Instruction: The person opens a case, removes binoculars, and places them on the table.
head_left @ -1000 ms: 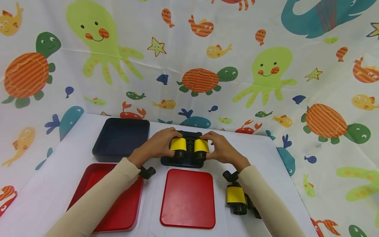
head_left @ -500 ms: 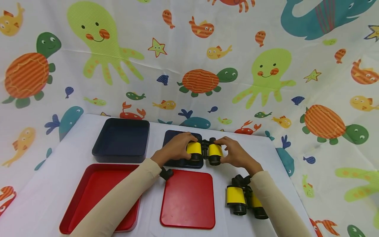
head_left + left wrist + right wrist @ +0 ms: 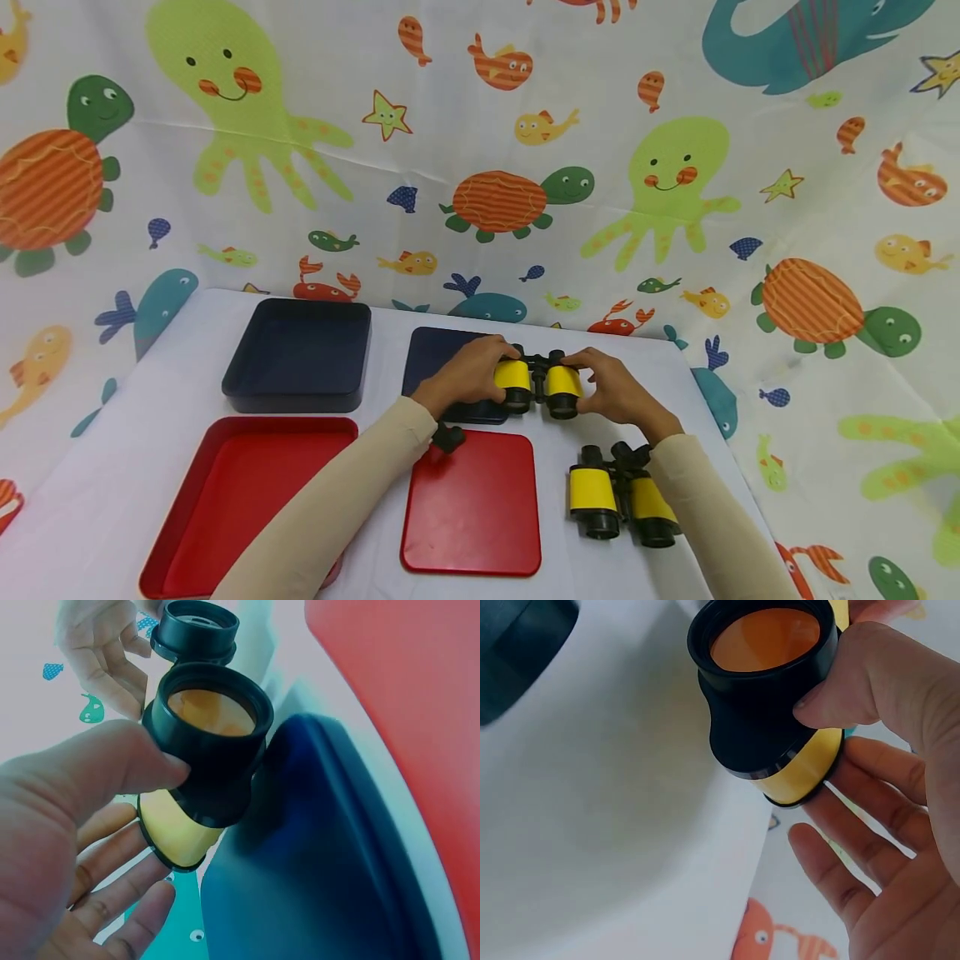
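A pair of black binoculars (image 3: 538, 383) with yellow barrels is held between both hands near the back of the table. My left hand (image 3: 468, 372) grips the left barrel and my right hand (image 3: 617, 387) grips the right one. In the left wrist view the left thumb presses the black lens end (image 3: 214, 742), with the fingers behind the yellow barrel. The right wrist view shows the right thumb on the other lens end (image 3: 761, 697). The dark blue lid (image 3: 431, 354) lies to the left, partly overlapped by the left hand and binoculars.
A second pair of yellow and black binoculars (image 3: 592, 492) stands front right, partly behind the right sleeve. A red lid (image 3: 472, 517) lies front centre. On the left are a red tray (image 3: 176, 533) and a dark blue tray (image 3: 292, 392). A patterned sheet (image 3: 495, 108) hangs behind.
Both hands have carried the binoculars rightward, from over the dark blue lid to its right edge. More of the lid now shows. The head view has shifted slightly.
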### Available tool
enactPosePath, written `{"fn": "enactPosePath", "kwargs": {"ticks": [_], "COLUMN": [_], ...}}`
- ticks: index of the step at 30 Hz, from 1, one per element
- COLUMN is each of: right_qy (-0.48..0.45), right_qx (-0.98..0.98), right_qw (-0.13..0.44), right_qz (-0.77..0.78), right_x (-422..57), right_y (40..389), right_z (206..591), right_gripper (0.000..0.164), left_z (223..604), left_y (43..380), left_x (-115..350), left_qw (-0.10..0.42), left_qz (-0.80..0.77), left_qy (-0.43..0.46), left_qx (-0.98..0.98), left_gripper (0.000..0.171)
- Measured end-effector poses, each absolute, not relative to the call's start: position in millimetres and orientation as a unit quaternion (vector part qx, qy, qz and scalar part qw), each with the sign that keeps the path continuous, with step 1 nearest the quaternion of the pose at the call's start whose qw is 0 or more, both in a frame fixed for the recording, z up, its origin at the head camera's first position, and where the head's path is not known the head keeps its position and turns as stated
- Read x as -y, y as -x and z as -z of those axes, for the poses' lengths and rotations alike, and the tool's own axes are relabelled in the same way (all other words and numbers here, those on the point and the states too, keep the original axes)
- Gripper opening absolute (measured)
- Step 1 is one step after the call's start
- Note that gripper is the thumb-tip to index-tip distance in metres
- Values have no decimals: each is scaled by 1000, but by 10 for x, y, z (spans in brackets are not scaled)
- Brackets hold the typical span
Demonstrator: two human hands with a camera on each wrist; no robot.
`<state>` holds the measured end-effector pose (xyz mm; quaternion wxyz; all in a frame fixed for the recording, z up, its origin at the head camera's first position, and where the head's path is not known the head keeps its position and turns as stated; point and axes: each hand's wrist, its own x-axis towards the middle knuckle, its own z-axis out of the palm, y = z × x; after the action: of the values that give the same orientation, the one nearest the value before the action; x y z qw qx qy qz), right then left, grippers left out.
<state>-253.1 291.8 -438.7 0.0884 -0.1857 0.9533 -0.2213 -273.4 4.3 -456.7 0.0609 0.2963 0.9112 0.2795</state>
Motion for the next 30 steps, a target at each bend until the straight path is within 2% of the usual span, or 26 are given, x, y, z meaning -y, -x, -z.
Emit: {"fn": "enactPosePath", "kwargs": {"ticks": [11,19,30], "right_qy": [164,142,117], "right_qx": [-959,-957,-960], "right_qw": [88,104,114], "right_qz": [216,228,229], "right_x": [-3142,-3329,-3468], "right_y": [2525,2493,2496], "right_z": [4331,4413,4442], "right_gripper": [78,78,78], "left_z": [4537,4569,4557], "left_y": [2787,2795,2822], "left_x": [-330,-535,-718], "left_qw": [65,87,77], "left_qz": [-284,-270,-246], "left_qy": [-296,-293,-302], "left_qx": [-910,-913,-918], "left_gripper": [68,70,69]}}
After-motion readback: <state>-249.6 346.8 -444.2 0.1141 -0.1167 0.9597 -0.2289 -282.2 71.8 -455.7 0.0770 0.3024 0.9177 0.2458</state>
